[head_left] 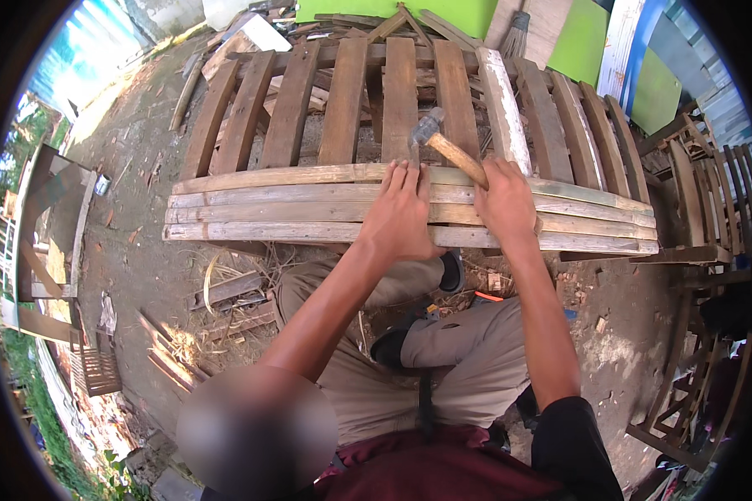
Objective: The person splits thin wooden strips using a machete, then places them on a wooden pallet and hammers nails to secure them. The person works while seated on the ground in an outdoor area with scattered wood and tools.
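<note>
A hammer [458,159] with a wooden handle and dark metal head is in my right hand [507,200], which rests on the long wooden slats [292,213]. The hammer head sits just beyond the fingertips of my left hand [399,213]. That hand lies across the slats, its fingers bent together at the far slat's edge. A thin thing shows by its fingertips, too small to name. The long slats lie side by side across the near end of a bench-like frame of spaced brown boards [342,108], one of them whitish [501,108].
Scrap wood [226,292] and shavings lie on the dirt ground beneath the frame. More wooden frames [702,200] stand at the right. At the left are a wooden structure [54,225] and a small can [102,184]. A brush [516,33] leans at the back.
</note>
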`<state>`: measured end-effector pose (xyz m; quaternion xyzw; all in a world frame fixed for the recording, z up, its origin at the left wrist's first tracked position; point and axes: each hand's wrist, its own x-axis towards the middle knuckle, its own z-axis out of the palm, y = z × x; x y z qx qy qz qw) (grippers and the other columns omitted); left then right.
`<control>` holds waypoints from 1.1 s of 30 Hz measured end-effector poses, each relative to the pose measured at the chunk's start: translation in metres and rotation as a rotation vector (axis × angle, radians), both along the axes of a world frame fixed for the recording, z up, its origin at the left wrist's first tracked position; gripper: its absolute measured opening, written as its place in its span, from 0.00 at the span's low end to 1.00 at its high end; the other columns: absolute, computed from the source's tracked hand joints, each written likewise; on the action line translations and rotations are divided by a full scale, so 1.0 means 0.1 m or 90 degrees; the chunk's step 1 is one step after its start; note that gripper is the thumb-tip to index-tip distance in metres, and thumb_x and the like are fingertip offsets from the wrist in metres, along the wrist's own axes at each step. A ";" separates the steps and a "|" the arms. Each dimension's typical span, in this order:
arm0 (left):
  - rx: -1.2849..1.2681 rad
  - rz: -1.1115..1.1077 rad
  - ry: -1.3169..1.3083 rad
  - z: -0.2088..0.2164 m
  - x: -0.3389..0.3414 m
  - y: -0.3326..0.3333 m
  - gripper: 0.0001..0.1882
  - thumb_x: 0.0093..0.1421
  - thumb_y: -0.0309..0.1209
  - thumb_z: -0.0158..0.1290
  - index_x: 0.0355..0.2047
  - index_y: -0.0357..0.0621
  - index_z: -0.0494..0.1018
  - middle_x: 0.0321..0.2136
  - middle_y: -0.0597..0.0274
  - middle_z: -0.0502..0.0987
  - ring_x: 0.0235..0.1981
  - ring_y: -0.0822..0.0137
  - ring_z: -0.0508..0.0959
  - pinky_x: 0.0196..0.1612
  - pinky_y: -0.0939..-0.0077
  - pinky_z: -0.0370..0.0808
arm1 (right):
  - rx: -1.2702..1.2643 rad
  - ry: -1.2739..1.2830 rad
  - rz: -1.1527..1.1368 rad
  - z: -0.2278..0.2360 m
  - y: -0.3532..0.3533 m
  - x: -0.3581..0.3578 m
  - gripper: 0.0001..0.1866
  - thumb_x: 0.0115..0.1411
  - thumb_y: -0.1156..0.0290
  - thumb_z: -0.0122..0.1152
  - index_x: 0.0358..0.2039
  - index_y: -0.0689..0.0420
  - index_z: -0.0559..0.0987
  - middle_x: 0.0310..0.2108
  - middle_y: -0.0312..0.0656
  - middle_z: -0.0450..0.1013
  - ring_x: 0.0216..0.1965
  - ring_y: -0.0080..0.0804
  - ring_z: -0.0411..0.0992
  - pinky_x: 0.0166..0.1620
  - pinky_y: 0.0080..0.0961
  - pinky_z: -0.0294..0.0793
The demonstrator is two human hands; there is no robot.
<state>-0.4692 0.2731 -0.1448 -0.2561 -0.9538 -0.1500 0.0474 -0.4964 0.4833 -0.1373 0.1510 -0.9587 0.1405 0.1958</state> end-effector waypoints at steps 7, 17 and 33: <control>0.027 -0.002 -0.026 0.06 0.04 -0.01 0.67 0.39 0.60 0.70 0.64 0.16 0.57 0.64 0.24 0.60 0.69 0.33 0.57 0.74 0.48 0.52 | -0.020 0.000 -0.029 0.05 -0.07 0.04 0.14 0.49 0.78 0.68 0.38 0.63 0.77 0.39 0.49 0.75 0.44 0.51 0.73 0.49 0.43 0.75; 0.023 0.019 0.013 0.09 0.02 0.01 0.68 0.40 0.62 0.71 0.66 0.19 0.55 0.67 0.29 0.59 0.71 0.37 0.56 0.75 0.49 0.51 | 0.019 0.023 -0.081 -0.06 -0.12 -0.02 0.14 0.50 0.72 0.70 0.38 0.57 0.79 0.43 0.43 0.75 0.50 0.43 0.73 0.54 0.38 0.75; 0.620 -0.206 -0.376 -0.46 2.18 2.10 0.12 0.67 0.24 0.57 0.49 0.34 0.80 0.44 0.56 0.83 0.47 0.69 0.81 0.54 0.73 0.74 | -0.491 -0.007 -0.748 -0.86 2.00 3.61 0.19 0.70 0.58 0.60 0.37 0.66 0.75 0.23 0.59 0.76 0.28 0.64 0.77 0.31 0.46 0.73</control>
